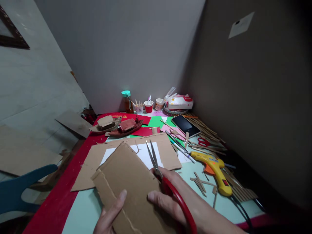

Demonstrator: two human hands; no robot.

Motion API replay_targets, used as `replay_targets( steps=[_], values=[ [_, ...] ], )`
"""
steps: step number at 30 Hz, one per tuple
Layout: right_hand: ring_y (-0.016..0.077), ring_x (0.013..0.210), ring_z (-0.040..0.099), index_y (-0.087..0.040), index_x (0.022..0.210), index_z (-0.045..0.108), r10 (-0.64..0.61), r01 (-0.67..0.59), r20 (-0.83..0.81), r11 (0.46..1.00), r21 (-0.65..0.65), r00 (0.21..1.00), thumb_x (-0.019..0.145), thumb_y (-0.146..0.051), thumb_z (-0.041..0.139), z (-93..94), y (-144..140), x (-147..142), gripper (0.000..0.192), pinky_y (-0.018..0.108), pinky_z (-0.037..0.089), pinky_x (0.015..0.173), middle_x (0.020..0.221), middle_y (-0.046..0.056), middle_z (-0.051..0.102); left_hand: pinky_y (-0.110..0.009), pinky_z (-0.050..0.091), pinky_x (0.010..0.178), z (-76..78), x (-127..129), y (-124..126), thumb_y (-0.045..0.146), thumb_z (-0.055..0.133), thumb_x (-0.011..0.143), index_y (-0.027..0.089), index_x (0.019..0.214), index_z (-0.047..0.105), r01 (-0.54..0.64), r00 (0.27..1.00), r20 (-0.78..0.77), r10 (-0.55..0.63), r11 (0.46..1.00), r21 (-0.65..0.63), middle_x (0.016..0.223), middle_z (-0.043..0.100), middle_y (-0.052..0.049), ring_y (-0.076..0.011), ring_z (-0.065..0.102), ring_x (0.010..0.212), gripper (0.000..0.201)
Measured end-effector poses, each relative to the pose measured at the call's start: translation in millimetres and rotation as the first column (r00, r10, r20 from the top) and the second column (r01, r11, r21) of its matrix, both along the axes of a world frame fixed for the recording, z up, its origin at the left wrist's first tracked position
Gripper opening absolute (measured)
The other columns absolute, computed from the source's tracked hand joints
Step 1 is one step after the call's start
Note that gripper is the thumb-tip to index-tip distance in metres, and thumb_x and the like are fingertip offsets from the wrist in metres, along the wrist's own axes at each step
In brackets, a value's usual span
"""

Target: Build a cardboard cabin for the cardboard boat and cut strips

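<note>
Cardboard piece (pixel 126 182) — brown, ragged-edged — held by left hand (pixel 109 216), right hand (pixel 185 203) gripping scissors (pixel 156 162).

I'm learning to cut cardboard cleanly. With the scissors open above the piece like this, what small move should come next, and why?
Probably bring the open scissors down to the top edge of the cardboard piece. The blades point away past that edge with nothing between them, while the right hand grips the red handles and the left hand steadies the piece from below.
</note>
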State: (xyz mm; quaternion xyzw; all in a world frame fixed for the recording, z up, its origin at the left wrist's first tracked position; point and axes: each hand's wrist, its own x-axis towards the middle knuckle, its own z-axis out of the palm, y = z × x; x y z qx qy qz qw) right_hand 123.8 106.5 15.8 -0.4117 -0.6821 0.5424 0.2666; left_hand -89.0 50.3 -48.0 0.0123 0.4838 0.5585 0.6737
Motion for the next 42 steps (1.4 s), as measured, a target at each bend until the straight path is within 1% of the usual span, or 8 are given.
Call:
replay_targets(
  steps=[3,5,9,15,23,30,37,42],
  values=[
    [0.0265,0.101,0.064,-0.021,0.117,0.066,-0.007,0.007,0.135,1.000,0.003,0.991,0.091,-0.057,0.065,1.9,-1.9,8.4,0.045,0.036,0.050,0.085,0.108,0.008,0.070,-0.038,0.060,0.093,15.9,-23.9,9.0,0.032,0.086,0.073,0.025,0.150,0.048,-0.071,0.996,-0.050,0.077,0.991,0.115,0.117,0.081,-0.007,-0.0323,0.073,0.114,0.087],
    [0.0258,0.107,0.064,-0.024,0.123,0.065,0.045,-0.040,0.136,0.998,-0.040,0.990,0.091,-0.056,0.067,5.7,-1.1,13.5,0.046,0.036,0.050,0.089,0.114,0.007,0.068,-0.028,0.062,0.084,33.2,-42.0,16.1,0.032,0.087,0.072,0.029,0.133,0.065,-0.039,0.972,-0.218,0.082,0.981,0.192,0.115,0.082,-0.002,-0.0271,0.075,0.106,0.065],
    [0.0259,0.106,0.065,-0.026,0.123,0.067,0.158,-0.154,0.067,0.986,-0.061,0.985,0.092,-0.049,0.065,13.7,-2.3,12.8,0.039,0.034,0.052,0.088,0.110,0.005,0.070,-0.026,0.062,0.071,63.8,-61.8,31.6,0.023,0.087,0.073,0.026,0.107,0.079,0.415,0.838,-0.453,-0.304,0.895,0.167,0.095,0.084,-0.002,-0.0219,0.078,0.078,0.035],
    [0.0270,0.092,0.067,-0.021,0.112,0.070,0.108,-0.132,0.279,0.989,0.067,0.954,0.087,-0.043,0.065,10.2,-8.8,5.3,0.034,0.036,0.051,0.082,0.100,0.008,0.073,-0.033,0.062,0.067,67.7,-64.0,46.1,0.026,0.091,0.066,0.017,0.097,0.084,0.580,0.783,-0.371,-0.500,0.802,0.143,0.083,0.083,-0.011,-0.0267,0.078,0.070,0.033],
    [0.0276,0.096,0.067,-0.024,0.104,0.069,0.232,-0.224,0.338,0.972,-0.063,0.912,0.077,-0.051,0.077,25.3,-2.2,9.9,0.039,0.034,0.052,0.080,0.102,0.005,0.070,-0.033,0.063,0.072,67.9,-69.9,42.0,0.028,0.085,0.072,0.022,0.104,0.084,0.616,0.771,-0.302,-0.561,0.776,0.133,0.092,0.084,-0.012,-0.0282,0.079,0.079,0.032],
    [0.0354,0.123,0.060,-0.024,0.120,0.070,0.298,-0.291,0.314,0.954,-0.068,0.902,0.077,-0.061,0.078,35.2,10.1,-0.8,0.057,0.039,0.051,0.094,0.132,0.011,0.067,-0.034,0.063,0.075,75.2,-57.8,46.6,0.030,0.082,0.077,0.023,0.107,0.083,0.606,0.774,-0.312,-0.550,0.787,0.115,0.090,0.084,-0.010,-0.0289,0.079,0.080,0.030],
    [0.0267,0.117,0.062,-0.028,0.126,0.067,0.294,-0.301,0.255,0.954,-0.013,0.921,0.081,-0.055,0.080,40.3,16.4,-5.2,0.054,0.032,0.047,0.098,0.128,0.005,0.069,-0.035,0.064,0.074,85.7,-53.1,45.6,0.027,0.085,0.074,0.026,0.104,0.084,0.566,0.796,-0.330,-0.507,0.817,0.110,0.086,0.084,-0.007,-0.0287,0.079,0.078,0.030],
    [0.0288,0.101,0.067,-0.024,0.102,0.077,0.245,-0.250,0.269,0.968,-0.015,0.932,0.088,-0.058,0.068,37.4,13.6,-10.9,0.038,0.033,0.051,0.084,0.103,0.007,0.076,-0.034,0.063,0.071,82.3,-54.4,45.3,0.028,0.085,0.074,0.025,0.102,0.084,0.555,0.804,-0.327,-0.497,0.825,0.108,0.084,0.084,-0.008,-0.0279,0.079,0.076,0.027]
  ],
)
